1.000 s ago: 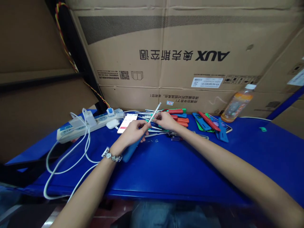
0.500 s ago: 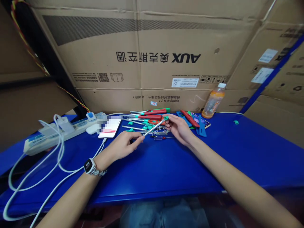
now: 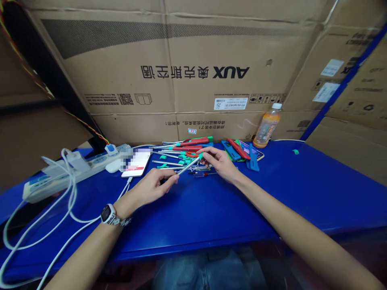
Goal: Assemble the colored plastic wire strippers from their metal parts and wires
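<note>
My left hand is closed on the near end of a thin silver metal tube, which slants up to the right. At the tube's far end, my right hand pinches a small green plastic piece that sits over the tube's end. Just behind lies a pile with red-handled long-nosed lighters, loose metal tubes and green bits. A small screwdriver lies in front of the pile. Right of it are red casing pieces and blue flat parts.
A phone on a cable and a white power strip with looped cables are at the left. An orange drink bottle stands against the cardboard behind. One green bit lies at the right on the blue table.
The green piece in my right hand has come down further over the tube's end, and my hands are slightly closer together. The whole view has shifted slightly.
</note>
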The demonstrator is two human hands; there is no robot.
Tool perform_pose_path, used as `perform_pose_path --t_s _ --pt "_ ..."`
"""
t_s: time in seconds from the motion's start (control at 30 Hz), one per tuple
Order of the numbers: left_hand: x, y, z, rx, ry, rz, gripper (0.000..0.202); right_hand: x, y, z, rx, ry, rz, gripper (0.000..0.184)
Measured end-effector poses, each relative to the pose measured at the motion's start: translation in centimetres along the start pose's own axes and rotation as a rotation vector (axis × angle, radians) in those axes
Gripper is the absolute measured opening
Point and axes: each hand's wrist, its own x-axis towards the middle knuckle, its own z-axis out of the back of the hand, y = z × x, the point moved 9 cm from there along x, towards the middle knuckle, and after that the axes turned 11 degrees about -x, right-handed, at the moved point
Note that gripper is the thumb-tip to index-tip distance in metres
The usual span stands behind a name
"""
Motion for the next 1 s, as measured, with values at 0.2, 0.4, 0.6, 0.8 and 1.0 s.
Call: perform_pose_path --t_s 0.2,0.4,0.6,0.8,1.0 --pt "-0.1 0.4 -0.5 -0.022 0.028 0.019 0.042 -0.1 -0.9 -0.1 0.108 0.126 -0.071 0.027" --pt "-0.2 1.1 -1.1 -0.156 0.076 0.095 0.043 -0.2 -0.8 -0.2 0.161 0.217 -0.096 0.026" --pt "-0.2 0.9 -1.6 -0.201 0.089 0.120 0.043 -0.3 -0.5 -0.4 0.114 0.190 -0.093 0.025" --pt "0.5 0.2 -1.5 -0.089 0.048 0.035 0.042 -0.7 -1.1 -3.0 0.149 0.198 -0.197 0.030" --pt "0.6 -0.5 -1.1 -0.144 -0.001 -0.008 0.030 -1.2 -1.7 -5.6 0.341 0.095 -0.305 0.037"
